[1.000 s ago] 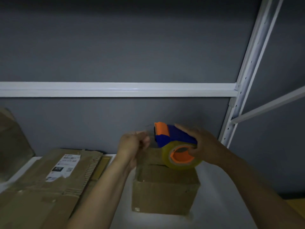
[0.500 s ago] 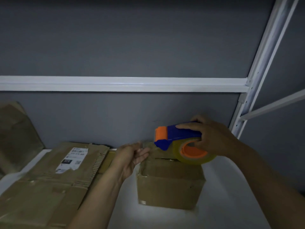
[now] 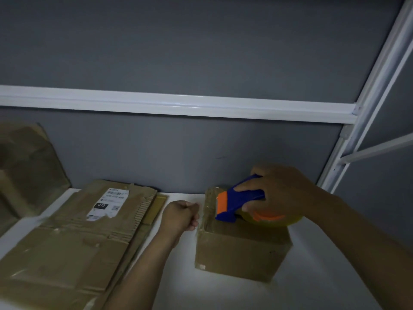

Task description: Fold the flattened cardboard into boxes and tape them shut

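Taping shut the small brown cardboard box (image 3: 239,249); right fingers (image 3: 248,186) clamp the blue-and-orange tape dispenser (image 3: 239,203) atop it; left fingers (image 3: 193,214) curl beside its edge, whether pinching tape I cannot tell; next, I judge, a steady pull across.

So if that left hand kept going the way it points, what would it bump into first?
Most likely the cardboard box, at its taped left edge; the left hand looks almost against it.

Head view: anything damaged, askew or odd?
The flattened cardboard on the left: right edge ripped, corrugation exposed; its shipping label is torn along the bottom. The box under the tape dispenser looks intact. Nothing spilled.
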